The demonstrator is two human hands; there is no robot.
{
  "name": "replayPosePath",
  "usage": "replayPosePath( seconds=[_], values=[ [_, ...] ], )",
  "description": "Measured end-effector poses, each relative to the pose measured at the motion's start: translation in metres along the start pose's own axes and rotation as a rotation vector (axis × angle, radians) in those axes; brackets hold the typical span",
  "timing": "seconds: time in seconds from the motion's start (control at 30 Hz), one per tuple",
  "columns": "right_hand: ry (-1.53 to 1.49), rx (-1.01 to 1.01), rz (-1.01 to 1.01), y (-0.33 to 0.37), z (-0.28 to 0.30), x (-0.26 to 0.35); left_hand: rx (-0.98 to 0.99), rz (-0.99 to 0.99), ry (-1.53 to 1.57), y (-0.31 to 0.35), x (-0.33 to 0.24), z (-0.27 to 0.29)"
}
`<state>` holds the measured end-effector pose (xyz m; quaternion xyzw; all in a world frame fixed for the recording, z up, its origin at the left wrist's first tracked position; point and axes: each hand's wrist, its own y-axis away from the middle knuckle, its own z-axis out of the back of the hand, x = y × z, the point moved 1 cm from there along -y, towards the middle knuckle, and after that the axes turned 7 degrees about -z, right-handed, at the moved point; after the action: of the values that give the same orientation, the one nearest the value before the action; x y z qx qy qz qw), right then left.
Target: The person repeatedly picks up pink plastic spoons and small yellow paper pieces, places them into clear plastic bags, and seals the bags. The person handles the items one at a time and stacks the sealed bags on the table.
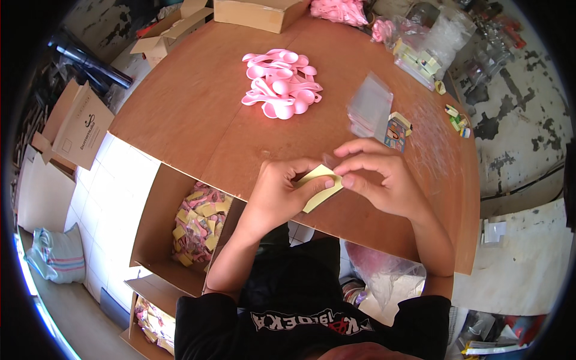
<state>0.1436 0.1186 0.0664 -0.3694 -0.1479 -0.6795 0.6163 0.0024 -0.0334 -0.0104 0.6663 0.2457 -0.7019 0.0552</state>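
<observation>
My left hand [282, 192] grips a pale yellow card [319, 187] just above the table's near edge, its thumb lying flat across the face. The card has a dark lower edge; whether it is one sheet or a stack I cannot tell. At the card's right corner, the thumb and forefinger of my right hand [375, 177] close in a pinch, while the other fingers are raised. A bit of clear film shows by the card's top corner. Farther off on the table lies a pile of pink plastic spoons [282, 84]. Clear plastic bags [370, 105] are stacked beyond my right hand.
A small printed box [396, 132] and loose clear strips [435, 135] lie on the brown table [198, 108]. Below its left edge, an open carton [157, 210] holds pink and yellow packed pieces. Bagged pink items [339, 11] and another carton [261, 15] sit at the far edge.
</observation>
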Motion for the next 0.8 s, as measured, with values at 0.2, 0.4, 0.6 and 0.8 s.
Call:
replayPosePath(
  seconds=[0.2,0.4,0.6,0.8],
  values=[
    [-0.185,0.221,-0.184,-0.008,-0.003,0.012,-0.124,-0.268,-0.094,0.006,0.001,-0.002],
    [-0.07,0.156,-0.103,-0.021,-0.02,0.006,-0.186,-0.361,-0.21,0.011,-0.007,0.008],
    [-0.092,0.002,-0.043,-0.073,-0.025,-0.012,-0.202,-0.21,-0.195,0.023,0.005,0.033],
    [0.521,-0.112,0.221,-0.13,-0.042,-0.072,-0.239,-0.124,-0.197,0.026,0.006,0.04]
  ],
)
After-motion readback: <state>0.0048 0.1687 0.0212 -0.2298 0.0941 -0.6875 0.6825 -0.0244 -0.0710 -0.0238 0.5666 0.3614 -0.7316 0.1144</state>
